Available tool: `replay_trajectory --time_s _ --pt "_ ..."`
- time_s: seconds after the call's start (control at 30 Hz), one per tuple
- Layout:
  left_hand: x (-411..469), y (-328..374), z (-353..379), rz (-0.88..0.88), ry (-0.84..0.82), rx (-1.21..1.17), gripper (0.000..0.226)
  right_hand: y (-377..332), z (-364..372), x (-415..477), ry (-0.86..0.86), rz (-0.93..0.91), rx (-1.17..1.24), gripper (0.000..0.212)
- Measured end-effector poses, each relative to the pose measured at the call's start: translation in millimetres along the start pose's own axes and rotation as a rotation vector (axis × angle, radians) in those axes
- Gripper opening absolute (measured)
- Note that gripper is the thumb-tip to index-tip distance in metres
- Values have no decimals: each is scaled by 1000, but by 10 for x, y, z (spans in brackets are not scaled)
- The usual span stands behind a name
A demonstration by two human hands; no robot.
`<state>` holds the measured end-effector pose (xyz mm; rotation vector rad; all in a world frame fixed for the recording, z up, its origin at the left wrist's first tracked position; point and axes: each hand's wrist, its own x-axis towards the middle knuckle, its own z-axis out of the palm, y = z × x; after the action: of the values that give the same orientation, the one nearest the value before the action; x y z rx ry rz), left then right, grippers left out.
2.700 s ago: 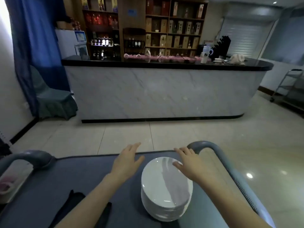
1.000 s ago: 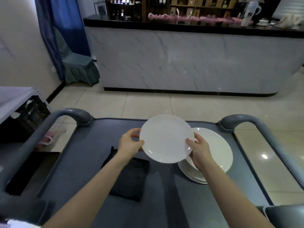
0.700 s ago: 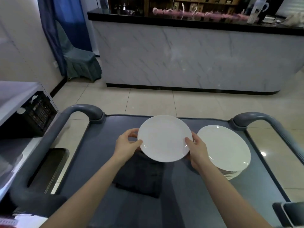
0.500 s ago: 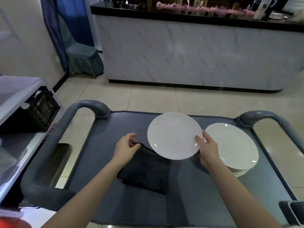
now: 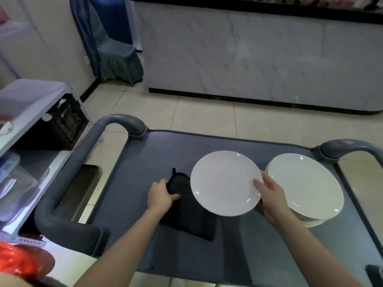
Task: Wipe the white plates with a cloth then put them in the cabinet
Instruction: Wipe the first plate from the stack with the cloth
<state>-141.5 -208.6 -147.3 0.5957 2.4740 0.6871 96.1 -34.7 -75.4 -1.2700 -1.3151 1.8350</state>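
Observation:
A single white plate (image 5: 224, 183) is held above the grey cart top (image 5: 161, 154); my right hand (image 5: 269, 193) grips its right rim, thumb on top. To its right a stack of white plates (image 5: 306, 187) sits on the cart. A black cloth (image 5: 186, 210) lies flat on the cart, partly under the held plate. My left hand (image 5: 160, 194) grips the cloth's left edge, with its fingers curled round the fabric.
Grey cart handles (image 5: 122, 121) rise at the left and at the right (image 5: 350, 147). A white shelf unit (image 5: 31, 100) with a black crate (image 5: 66, 123) stands left of the cart. A marble-fronted counter (image 5: 259, 52) is ahead across tiled floor.
My left hand let go of the plate and dropped onto the black cloth, taking hold of its edge. The right hand alone now holds the plate, slightly further right.

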Motion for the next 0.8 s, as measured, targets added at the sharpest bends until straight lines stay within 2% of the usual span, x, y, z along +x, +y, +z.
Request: replay_trajectory --time_s 0.13,0.2,0.37,0.5,0.8 --pt "25 -82 -27 114 114 -79 25 43 -11 36 -52 -5 -18 32" --pt "13 -104 -50 162 116 -176 14 55 -15 63 -69 -2 -29 32" --pt "23 -45 -164 195 172 -187 11 45 -16 118 -105 15 -25 36" --pt "49 158 -411 214 155 -307 9 -9 -16 141 -150 -4 -27 37" --pt "-254 1090 -998 426 209 -304 3 -232 56 119 -145 -125 -106 39"
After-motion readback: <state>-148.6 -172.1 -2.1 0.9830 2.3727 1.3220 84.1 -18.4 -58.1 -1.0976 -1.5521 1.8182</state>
